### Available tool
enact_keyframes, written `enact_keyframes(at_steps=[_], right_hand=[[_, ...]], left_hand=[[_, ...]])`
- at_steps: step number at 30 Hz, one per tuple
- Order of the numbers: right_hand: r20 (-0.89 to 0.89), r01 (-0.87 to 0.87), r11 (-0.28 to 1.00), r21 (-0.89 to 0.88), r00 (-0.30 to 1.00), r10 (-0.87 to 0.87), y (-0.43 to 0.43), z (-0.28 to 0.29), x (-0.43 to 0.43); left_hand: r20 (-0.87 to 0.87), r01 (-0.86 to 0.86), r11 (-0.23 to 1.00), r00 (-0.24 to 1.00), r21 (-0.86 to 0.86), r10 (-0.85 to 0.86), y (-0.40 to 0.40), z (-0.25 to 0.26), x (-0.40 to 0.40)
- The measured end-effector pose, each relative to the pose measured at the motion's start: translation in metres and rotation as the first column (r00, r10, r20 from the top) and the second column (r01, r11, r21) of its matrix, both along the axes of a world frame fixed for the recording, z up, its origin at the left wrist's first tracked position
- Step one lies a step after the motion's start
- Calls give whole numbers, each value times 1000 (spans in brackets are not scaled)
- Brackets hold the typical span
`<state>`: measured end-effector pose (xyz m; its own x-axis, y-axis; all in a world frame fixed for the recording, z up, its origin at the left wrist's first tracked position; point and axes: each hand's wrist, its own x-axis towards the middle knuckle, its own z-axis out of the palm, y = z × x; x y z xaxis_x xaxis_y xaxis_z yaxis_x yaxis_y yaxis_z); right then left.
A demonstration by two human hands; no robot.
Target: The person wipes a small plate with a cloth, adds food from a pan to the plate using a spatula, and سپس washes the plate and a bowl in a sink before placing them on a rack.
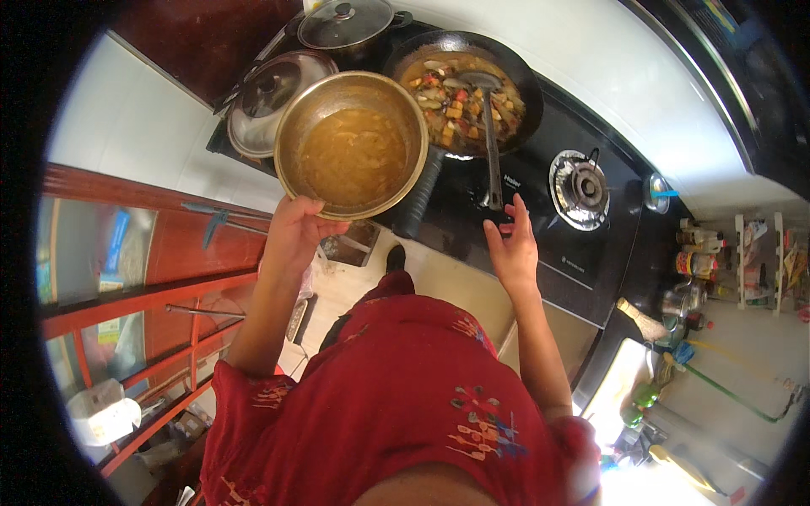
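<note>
My left hand grips the near rim of a round metal bowl, which holds a cloudy brown liquid. The bowl is held up beside a dark wok on the stove. Chunks of orange, red and pale food sit in brown sauce in the wok. A dark metal spatula rests with its blade in the food and its handle over the wok's near rim. Just below the handle's end is my right hand, fingers apart and holding nothing. The wok's black handle points toward me.
A glass-lidded pot stands at the back of the black stovetop. Another glass lid is partly behind the bowl. To the right are a bare gas burner, bottles and a white board. A red rack stands left.
</note>
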<state>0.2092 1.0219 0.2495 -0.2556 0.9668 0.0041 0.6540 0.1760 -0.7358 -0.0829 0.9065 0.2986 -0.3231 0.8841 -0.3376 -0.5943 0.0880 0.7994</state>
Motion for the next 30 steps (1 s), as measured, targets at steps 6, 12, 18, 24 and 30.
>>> enact_keyframes(at_steps=[6, 12, 18, 24, 30], right_hand=[[302, 89, 995, 51, 948, -100, 57, -9, -57], [142, 168, 977, 133, 972, -186, 84, 9, -51], [-193, 224, 971, -82, 952, -236, 116, 26, -20], [-161, 217, 967, -135, 958, -238, 138, 14, -10], [-334, 106, 691, -715, 817, -471, 146, 6, -24]], left_hand=[[1, -1, 999, 1000, -42, 1, 32, -15, -50], [44, 3, 998, 999, -57, 0, 55, -21, -76], [69, 6, 998, 998, -57, -2, 68, -28, -85], [79, -30, 996, 996, -89, 37, 71, -26, -83], [75, -62, 994, 995, -88, 69, 64, -33, -86]])
